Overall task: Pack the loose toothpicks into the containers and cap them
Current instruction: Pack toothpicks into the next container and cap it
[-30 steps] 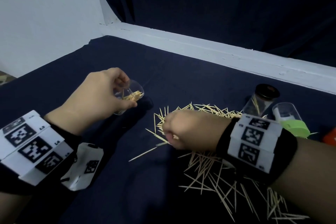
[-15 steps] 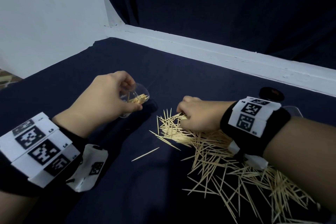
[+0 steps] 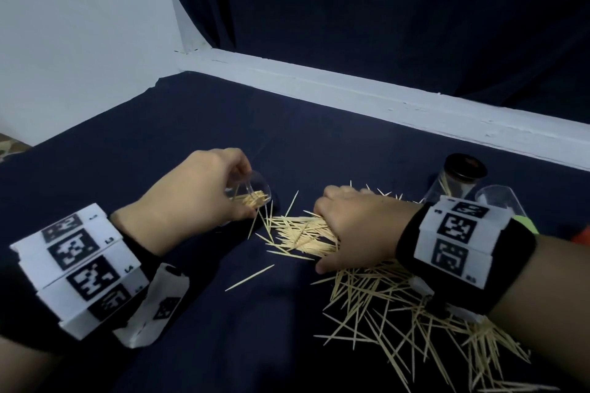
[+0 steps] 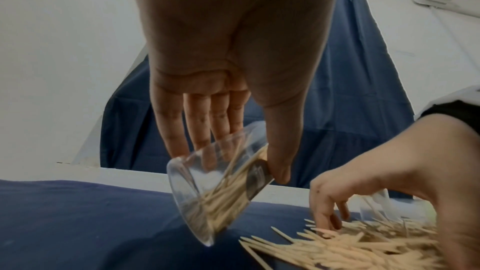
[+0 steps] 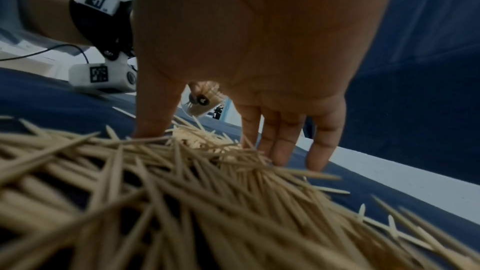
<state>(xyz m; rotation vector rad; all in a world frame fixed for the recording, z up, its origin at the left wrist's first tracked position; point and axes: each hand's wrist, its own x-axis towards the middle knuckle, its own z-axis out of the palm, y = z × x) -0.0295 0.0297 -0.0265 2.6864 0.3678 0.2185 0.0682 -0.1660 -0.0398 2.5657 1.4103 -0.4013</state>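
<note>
We see a table (image 3: 191,344) under dark blue cloth, with loose toothpicks (image 3: 392,306) heaped across its right side. Our right hand (image 3: 357,226) rests on the heap, thumb and straight fingers spread over a bunch of picks. Our left hand (image 3: 194,198) grips a tilted clear container (image 4: 221,190), partly filled, mouth toward the heap. A black-capped jar (image 3: 459,179) and a green-capped container (image 3: 501,204) lie behind the right wrist.
</note>
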